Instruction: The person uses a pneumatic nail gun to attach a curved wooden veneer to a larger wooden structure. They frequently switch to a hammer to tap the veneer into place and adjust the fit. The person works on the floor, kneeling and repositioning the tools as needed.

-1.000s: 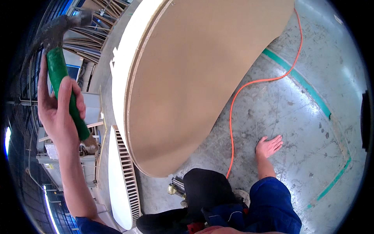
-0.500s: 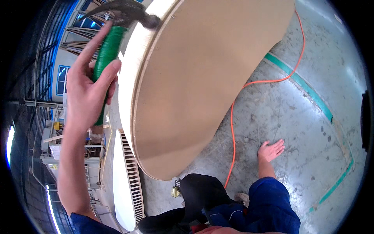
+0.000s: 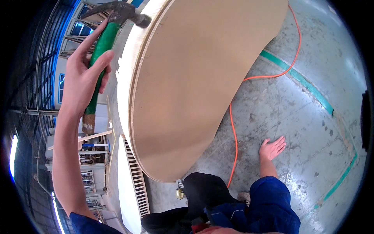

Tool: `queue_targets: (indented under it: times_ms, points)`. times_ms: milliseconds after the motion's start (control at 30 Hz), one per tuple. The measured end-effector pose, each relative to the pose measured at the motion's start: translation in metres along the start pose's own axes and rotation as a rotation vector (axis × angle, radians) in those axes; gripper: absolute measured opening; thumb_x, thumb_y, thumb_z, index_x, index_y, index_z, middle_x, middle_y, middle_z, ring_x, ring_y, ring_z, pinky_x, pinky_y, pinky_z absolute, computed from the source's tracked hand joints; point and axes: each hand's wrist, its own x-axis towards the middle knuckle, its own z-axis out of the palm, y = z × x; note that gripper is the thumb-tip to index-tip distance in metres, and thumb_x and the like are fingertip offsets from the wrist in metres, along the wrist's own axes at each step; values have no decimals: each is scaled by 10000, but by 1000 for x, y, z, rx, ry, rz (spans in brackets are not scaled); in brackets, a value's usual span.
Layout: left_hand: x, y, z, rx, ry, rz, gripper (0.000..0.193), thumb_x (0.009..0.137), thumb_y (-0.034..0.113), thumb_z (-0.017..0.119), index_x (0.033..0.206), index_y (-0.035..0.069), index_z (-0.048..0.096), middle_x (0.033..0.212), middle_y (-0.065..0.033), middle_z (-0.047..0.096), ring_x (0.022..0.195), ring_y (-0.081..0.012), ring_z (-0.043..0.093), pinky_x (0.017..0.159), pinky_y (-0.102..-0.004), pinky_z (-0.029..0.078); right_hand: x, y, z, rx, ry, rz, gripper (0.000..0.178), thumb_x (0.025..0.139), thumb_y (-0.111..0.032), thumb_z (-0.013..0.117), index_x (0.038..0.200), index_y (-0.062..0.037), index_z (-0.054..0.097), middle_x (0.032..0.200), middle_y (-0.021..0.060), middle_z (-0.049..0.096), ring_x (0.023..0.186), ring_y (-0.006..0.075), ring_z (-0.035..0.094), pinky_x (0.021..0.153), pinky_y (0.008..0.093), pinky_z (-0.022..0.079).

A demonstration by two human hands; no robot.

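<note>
My left hand (image 3: 78,84) is wrapped around the green handle of a claw hammer (image 3: 104,43), raised at the upper left. Its dark metal head is beside the pale curved side of a large panel piece. That piece has a broad brown board face (image 3: 194,82) with a rounded end towards me; the hammer's striking face is close to its rim, and I cannot tell whether they touch. Out to the right, my right hand (image 3: 272,148) is open, fingers stretched, over the grey floor. Whether it rests on the floor is not plain.
An orange cable (image 3: 235,144) runs across the floor and past the panel's edge. Green tape (image 3: 300,81) marks the floor. Left of the panel lies a white slatted wooden frame (image 3: 136,175). A small brass-coloured tool part (image 3: 179,193) shows near my knee. Racks (image 3: 72,43) stand beyond.
The view has shifted slightly. My left hand and the hammer sit a little further left in it, and the handle's lower end shows more. My right hand stays stretched out.
</note>
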Motion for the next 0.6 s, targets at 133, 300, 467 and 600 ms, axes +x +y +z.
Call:
queue_targets:
  times_ms: [133, 300, 467, 600]
  points:
    - [0, -10, -11, 33, 160, 147, 593, 991, 246, 668, 1533, 143, 448, 765, -24, 637, 519, -49, 557, 443, -187, 458, 5, 3, 2, -9, 0, 13, 800, 939, -366, 513, 1580, 12, 222, 1644, 165, 267, 1525, 354, 219, 1275, 423, 120]
    - [4, -4, 8, -98, 257, 197, 592, 994, 222, 651, 1535, 109, 437, 751, -19, 623, 515, -44, 552, 446, -179, 454, -2, -6, -1, -19, -43, 21, 802, 938, -369, 511, 1580, 14, 221, 1647, 162, 259, 1530, 352, 205, 1277, 421, 107]
    - [4, 0, -1, 48, -5, 112, 617, 983, 205, 655, 1553, 153, 424, 693, -6, 589, 481, -49, 526, 418, -191, 418, -1, 3, 0, 3, 3, -1, 799, 929, -356, 528, 1571, 24, 243, 1629, 184, 293, 1512, 383, 239, 1267, 445, 122]
    - [4, -1, -11, -52, 251, 205, 591, 991, 238, 668, 1526, 113, 450, 696, -14, 623, 500, -49, 553, 421, -186, 432, 0, 0, 4, -9, 12, 11, 795, 928, -352, 526, 1571, 22, 245, 1628, 185, 296, 1511, 383, 243, 1265, 447, 131]
